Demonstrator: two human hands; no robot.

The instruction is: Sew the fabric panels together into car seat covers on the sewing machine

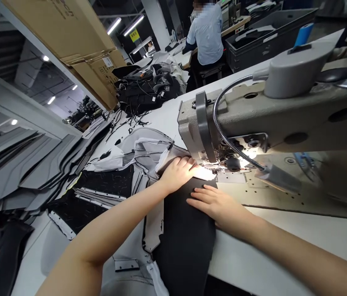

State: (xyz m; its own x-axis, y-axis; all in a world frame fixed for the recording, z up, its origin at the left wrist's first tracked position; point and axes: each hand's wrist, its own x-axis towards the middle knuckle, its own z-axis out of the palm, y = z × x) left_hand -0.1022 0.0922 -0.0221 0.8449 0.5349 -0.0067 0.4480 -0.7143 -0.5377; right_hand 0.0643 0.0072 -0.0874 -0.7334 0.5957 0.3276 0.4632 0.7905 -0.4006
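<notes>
At left, the grey fabric [151, 150] lies bunched on the white counter [235, 259]; it looks light and floppy, apt to crease, so holding it flat near its edge seems best. Just right of it, the black panel [185, 238] looks pliable but slightly firmer, suited to a flat palm. The left hand [178, 174] rests on the grey fabric, fingers bent; whether its grip pinches anything, I cannot tell. The right hand [216, 205] lies released, fingers spread on the black panel, near the sewing machine [237, 119].

One head-worn camera looks forward and down, close over the black panel [188, 234], seemingly tilted sideways.
</notes>
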